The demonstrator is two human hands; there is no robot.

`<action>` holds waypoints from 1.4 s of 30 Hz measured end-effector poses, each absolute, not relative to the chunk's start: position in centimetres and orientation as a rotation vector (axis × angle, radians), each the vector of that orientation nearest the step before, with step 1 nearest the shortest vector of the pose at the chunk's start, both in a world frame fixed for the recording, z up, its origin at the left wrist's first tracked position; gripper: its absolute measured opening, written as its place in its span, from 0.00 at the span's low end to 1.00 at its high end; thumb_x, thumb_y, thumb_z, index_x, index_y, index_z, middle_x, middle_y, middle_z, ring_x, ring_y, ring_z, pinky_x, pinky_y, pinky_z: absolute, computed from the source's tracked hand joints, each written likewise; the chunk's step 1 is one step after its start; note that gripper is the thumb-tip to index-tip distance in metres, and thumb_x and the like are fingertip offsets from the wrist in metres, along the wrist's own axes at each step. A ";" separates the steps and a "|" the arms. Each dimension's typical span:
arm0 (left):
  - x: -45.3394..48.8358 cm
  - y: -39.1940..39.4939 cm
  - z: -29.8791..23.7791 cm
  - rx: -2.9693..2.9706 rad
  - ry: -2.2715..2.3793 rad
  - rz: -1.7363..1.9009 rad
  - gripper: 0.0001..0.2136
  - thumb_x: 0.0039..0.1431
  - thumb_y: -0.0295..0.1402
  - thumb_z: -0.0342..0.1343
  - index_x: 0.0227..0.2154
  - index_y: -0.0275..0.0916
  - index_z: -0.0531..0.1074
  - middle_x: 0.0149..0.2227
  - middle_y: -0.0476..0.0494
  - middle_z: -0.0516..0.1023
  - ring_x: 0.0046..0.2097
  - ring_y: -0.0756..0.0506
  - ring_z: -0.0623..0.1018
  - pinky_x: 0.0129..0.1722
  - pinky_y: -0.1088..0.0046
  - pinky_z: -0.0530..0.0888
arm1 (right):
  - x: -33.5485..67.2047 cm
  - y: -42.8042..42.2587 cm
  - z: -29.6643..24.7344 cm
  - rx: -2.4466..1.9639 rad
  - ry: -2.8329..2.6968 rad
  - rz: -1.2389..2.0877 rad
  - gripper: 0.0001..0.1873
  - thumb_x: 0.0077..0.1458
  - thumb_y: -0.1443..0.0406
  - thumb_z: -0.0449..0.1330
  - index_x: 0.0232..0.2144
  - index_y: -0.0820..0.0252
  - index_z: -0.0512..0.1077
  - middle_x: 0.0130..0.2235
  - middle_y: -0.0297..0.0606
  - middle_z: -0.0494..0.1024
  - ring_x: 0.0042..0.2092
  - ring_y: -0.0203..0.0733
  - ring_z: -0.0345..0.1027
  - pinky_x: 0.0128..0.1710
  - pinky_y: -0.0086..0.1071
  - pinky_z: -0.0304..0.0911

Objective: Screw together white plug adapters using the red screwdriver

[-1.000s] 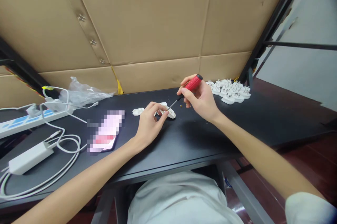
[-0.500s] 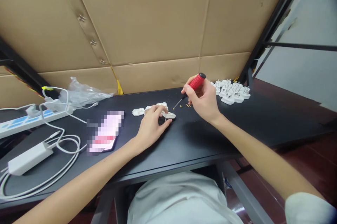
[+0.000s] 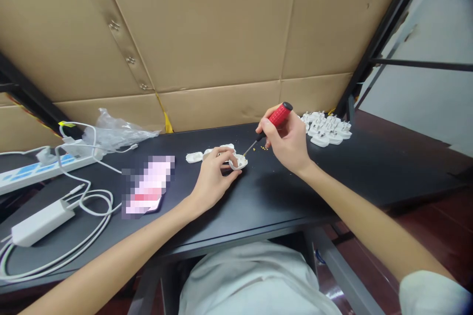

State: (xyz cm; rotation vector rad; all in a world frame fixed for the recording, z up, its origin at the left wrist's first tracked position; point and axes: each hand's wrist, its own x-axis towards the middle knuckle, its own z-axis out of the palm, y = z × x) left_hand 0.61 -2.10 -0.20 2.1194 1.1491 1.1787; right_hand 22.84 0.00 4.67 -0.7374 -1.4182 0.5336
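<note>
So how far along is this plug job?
Done: a few tiny brass screws already lie loose on the black desk. In hand: the right hand holds a red-handled screwdriver at a white plug casing, steadied by the left hand. Left: the cluster of white plugs at the desk's back, apparently untouched.

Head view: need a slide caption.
Right hand holds a red-handled screwdriver to a white plug shell steadied by the left hand on a black desk.

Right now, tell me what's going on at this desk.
A person's right hand grips a red screwdriver, its tip at a white plug casing that the left hand holds on the black desk. Small gold bits lie nearby, with a cluster of white plugs further back.
</note>
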 end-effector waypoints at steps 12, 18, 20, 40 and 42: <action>0.9 -1.6 -0.6 2.165 1.045 1.341 0.05 0.60 0.27 0.69 0.33 0.42 0.78 0.48 0.41 0.77 0.53 0.39 0.83 0.55 0.53 0.88 | 22.3 0.3 3.5 -0.685 -1.525 0.547 0.14 0.68 0.51 0.70 0.40 0.53 0.75 0.34 0.33 0.83 0.32 0.39 0.79 0.28 0.32 0.75; 0.9 -1.6 -0.7 2.144 1.015 1.378 0.05 0.60 0.28 0.70 0.34 0.43 0.79 0.48 0.42 0.78 0.53 0.40 0.83 0.53 0.56 0.89 | 22.2 0.3 3.4 -0.685 -1.519 0.511 0.14 0.68 0.51 0.70 0.40 0.53 0.75 0.34 0.33 0.83 0.32 0.39 0.79 0.28 0.32 0.75; 0.9 -1.7 -0.7 2.139 1.011 1.376 0.05 0.61 0.28 0.70 0.34 0.42 0.79 0.48 0.42 0.78 0.53 0.40 0.83 0.54 0.56 0.89 | 22.2 0.3 3.4 -0.686 -1.515 0.500 0.15 0.68 0.51 0.69 0.40 0.53 0.75 0.34 0.33 0.83 0.32 0.39 0.80 0.28 0.32 0.76; 0.9 -1.8 -0.5 2.132 1.024 1.369 0.06 0.62 0.30 0.70 0.34 0.42 0.78 0.49 0.42 0.78 0.52 0.40 0.84 0.51 0.56 0.89 | 22.3 0.2 3.4 -0.699 -1.522 0.459 0.17 0.68 0.48 0.69 0.40 0.52 0.74 0.34 0.34 0.83 0.31 0.40 0.79 0.27 0.34 0.76; 0.9 -1.8 -0.5 2.127 1.025 1.369 0.06 0.62 0.30 0.71 0.34 0.42 0.78 0.49 0.42 0.78 0.52 0.41 0.84 0.51 0.56 0.89 | 22.3 0.1 3.5 -0.703 -1.526 0.456 0.17 0.68 0.48 0.69 0.39 0.52 0.74 0.34 0.35 0.83 0.32 0.41 0.80 0.27 0.34 0.77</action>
